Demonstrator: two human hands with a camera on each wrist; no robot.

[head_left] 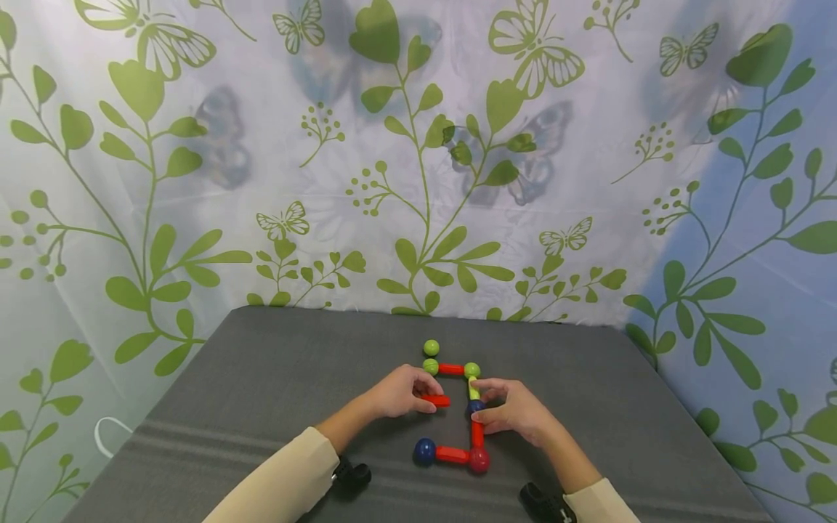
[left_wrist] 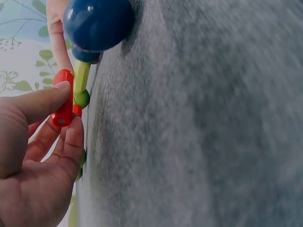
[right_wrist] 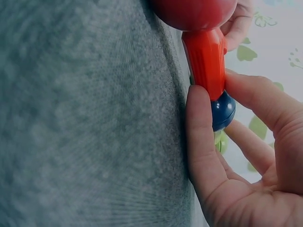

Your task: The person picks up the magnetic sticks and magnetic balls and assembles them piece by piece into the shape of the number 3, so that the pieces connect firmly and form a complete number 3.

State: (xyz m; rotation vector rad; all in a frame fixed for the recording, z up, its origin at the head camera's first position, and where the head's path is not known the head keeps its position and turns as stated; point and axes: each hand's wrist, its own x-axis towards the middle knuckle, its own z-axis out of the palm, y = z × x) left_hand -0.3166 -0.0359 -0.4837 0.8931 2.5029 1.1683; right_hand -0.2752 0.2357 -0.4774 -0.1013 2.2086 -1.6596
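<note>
My left hand (head_left: 400, 392) pinches a short red magnetic rod (head_left: 437, 400) between thumb and fingers, above the grey table. In the left wrist view one end of this ribbed rod (left_wrist: 63, 101) shows a small metal tip. My right hand (head_left: 519, 412) holds the blue ball (head_left: 476, 408) at a joint of the assembled shape, thumb and fingers about it. A yellow-green rod (head_left: 474, 388) runs from that ball to a green ball (head_left: 472, 370). Another red rod (right_wrist: 206, 61) joins it to a red ball (right_wrist: 196, 12).
At the far side a red rod (head_left: 451, 369) links two green balls, with a loose-looking green ball (head_left: 431, 348) behind. Nearer, a red rod (head_left: 452, 455) joins the red ball to a second blue ball (head_left: 424, 451). A patterned curtain (head_left: 418, 181) hangs behind the grey table (head_left: 294, 363).
</note>
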